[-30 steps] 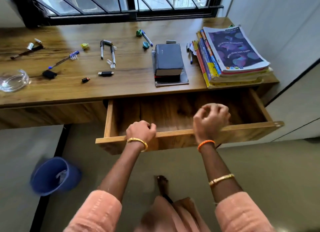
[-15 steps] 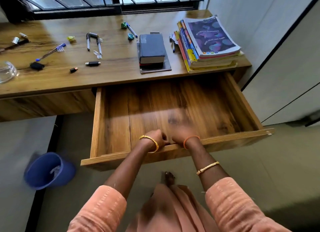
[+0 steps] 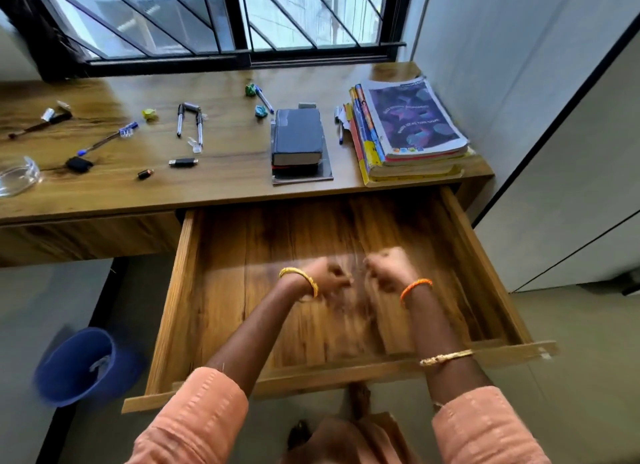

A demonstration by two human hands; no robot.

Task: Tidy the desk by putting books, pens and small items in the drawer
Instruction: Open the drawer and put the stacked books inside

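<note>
The wooden drawer (image 3: 177,311) under the desk stands pulled far out with nothing inside. My left hand (image 3: 329,278) and right hand (image 3: 388,269) hover close together over its floor, blurred, fingers curled, holding nothing. A stack of colourful books (image 3: 412,127) lies at the desk's right end, and a thick dark book (image 3: 298,138) sits on a thin notebook beside it. Two pens (image 3: 188,124), a blue pen (image 3: 104,141), another pen (image 3: 265,100), a USB stick (image 3: 183,162) and small crumpled bits (image 3: 149,113) are scattered across the desktop.
A glass dish (image 3: 15,178) sits at the desk's left edge. A blue bin (image 3: 79,366) stands on the floor at the left, below the desk. A barred window (image 3: 239,16) runs behind the desk, and white cabinet panels (image 3: 554,152) close off the right side.
The drawer has slid much further out. Both hands have let go of its front edge and moved forward over its floor.
</note>
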